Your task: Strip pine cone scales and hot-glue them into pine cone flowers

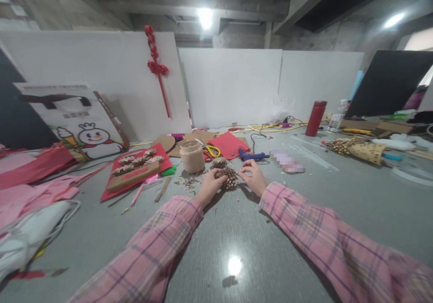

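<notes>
A brown pine cone (230,179) is gripped by my left hand (212,184), whose fingers close on its left side just above the table. My right hand (253,176) is at the cone's right, thumb and forefinger brought together in a pinch. Whatever small bit may lie between those fingertips is too small to make out. Directly behind stands a second pine cone (219,162). To the left is a tan, wrapped jar (192,157), with brown crumbs (189,182) scattered around its foot. A blue glue gun (251,155) lies just beyond my right hand.
Yellow-handled scissors (213,150) and red paper (228,145) lie behind the cones. A red card with pine-cone flowers (138,170) is at left. A red bottle (315,118) and a water bottle (337,116) stand back right. Cables (264,128) run along the white boards.
</notes>
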The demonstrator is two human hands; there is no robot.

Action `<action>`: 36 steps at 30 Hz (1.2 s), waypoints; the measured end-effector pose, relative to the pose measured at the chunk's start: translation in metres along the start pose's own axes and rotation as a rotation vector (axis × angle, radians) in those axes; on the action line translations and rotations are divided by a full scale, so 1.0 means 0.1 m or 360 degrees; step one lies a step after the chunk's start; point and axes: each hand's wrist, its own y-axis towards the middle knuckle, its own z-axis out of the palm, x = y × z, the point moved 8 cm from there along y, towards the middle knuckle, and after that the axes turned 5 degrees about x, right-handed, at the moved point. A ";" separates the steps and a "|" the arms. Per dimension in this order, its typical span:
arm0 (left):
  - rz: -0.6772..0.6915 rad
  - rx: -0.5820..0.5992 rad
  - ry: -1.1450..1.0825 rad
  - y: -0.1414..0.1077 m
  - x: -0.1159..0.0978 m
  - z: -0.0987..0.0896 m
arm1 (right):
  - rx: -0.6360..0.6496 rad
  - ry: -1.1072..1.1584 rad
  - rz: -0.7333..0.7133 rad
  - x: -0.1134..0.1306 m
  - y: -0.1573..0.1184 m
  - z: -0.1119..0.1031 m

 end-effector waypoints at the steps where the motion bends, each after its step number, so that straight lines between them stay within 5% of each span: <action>1: 0.0006 0.0008 -0.0015 0.00 0.00 0.00 | -0.0003 -0.0005 -0.0009 0.01 0.00 0.00; 12: 0.0082 0.0126 -0.0522 0.05 0.05 0.06 | -0.0291 -0.0225 -0.0220 0.18 -0.06 -0.16; 36: 0.0040 0.0152 -0.0407 0.03 0.03 0.08 | -0.0067 -0.0139 -0.0220 0.14 -0.03 -0.04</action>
